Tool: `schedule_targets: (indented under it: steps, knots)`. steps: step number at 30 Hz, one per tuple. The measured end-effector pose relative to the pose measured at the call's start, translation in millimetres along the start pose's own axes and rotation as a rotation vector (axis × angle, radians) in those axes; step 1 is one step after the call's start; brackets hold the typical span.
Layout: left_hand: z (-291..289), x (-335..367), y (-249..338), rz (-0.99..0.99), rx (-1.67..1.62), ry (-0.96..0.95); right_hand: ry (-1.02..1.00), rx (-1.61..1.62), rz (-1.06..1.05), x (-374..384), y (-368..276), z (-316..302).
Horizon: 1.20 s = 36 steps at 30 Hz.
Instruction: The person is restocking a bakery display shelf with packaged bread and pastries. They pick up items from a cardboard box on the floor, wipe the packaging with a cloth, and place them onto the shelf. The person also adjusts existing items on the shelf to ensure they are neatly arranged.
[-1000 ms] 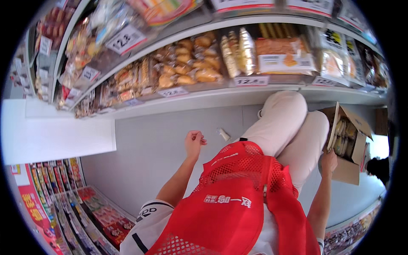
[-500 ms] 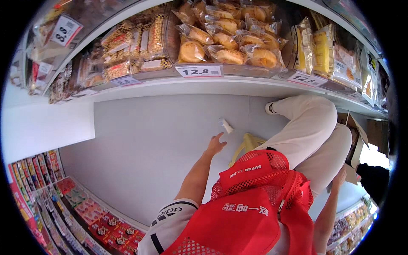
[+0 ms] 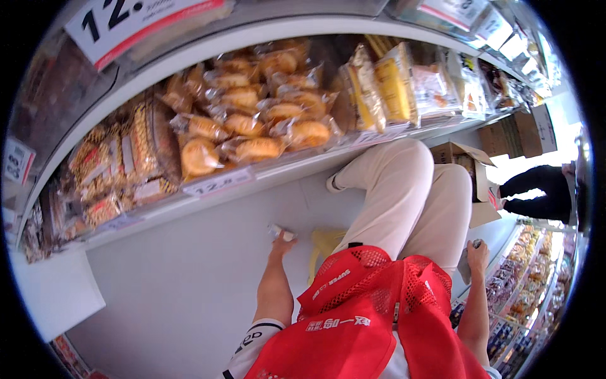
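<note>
On the grey floor left of my knees, my left hand is closed around a small white item with a clear-looking end. My fingers cover its middle, and its kind is too small to tell. Beside my right leg, my right hand is curled, with a small dark thing showing at the top of the fist; what it is I cannot make out. A pale yellow stool stands between my left hand and my legs, partly hidden by my red mesh vest.
Ahead runs a shelf with wrapped round pastries, nut bars and yellow packets. An opened cardboard box stands right of my knees. Beyond it are another person's dark-trousered legs. Racks of packaged goods line the right.
My left hand has reached the white item on the floor and closed on it. My right hand has come into fuller view. The view has turned right, showing another person's legs.
</note>
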State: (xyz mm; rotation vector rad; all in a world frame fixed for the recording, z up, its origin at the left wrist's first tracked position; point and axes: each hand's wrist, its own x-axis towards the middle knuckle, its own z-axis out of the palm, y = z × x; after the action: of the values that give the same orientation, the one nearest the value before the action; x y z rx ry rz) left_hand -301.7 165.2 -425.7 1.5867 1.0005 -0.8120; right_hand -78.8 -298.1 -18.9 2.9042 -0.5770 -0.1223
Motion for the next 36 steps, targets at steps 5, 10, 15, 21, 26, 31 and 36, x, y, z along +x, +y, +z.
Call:
schedule_targets:
  steps: [5, 10, 15, 21, 26, 31, 36]
  knots:
    - [-5.0, 10.5, 7.8, -0.013, 0.196, -0.038, -0.019, -0.023, 0.124, -14.4, 22.8, -6.0]
    - [8.2, 20.3, -5.4, -0.029, 0.356, 0.068, -0.048, -0.034, 0.177, -18.5, 26.6, -14.5]
    - [19.9, 10.2, -26.4, -0.001, 0.454, 0.313, -0.004, 0.012, 0.159, -19.6, 32.0, -9.0]
    - [17.4, -15.8, -16.6, 0.135, 0.214, 0.651, -0.036, 0.014, 0.158, -13.2, 14.7, -13.8]
    - [8.2, -10.7, -8.2, 0.105, -0.454, 0.64, 0.076, 0.128, 0.057, 13.2, -0.7, -11.3]
    - [-29.2, -83.4, 30.1, 0.132, -0.849, 0.457, 0.267, 0.301, -0.205, 42.3, -45.1, -10.5]
    - [-69.0, -188.3, 83.6, 0.516, -0.94, 0.288, 0.197, 0.512, -0.448, 14.2, -133.6, -81.5]
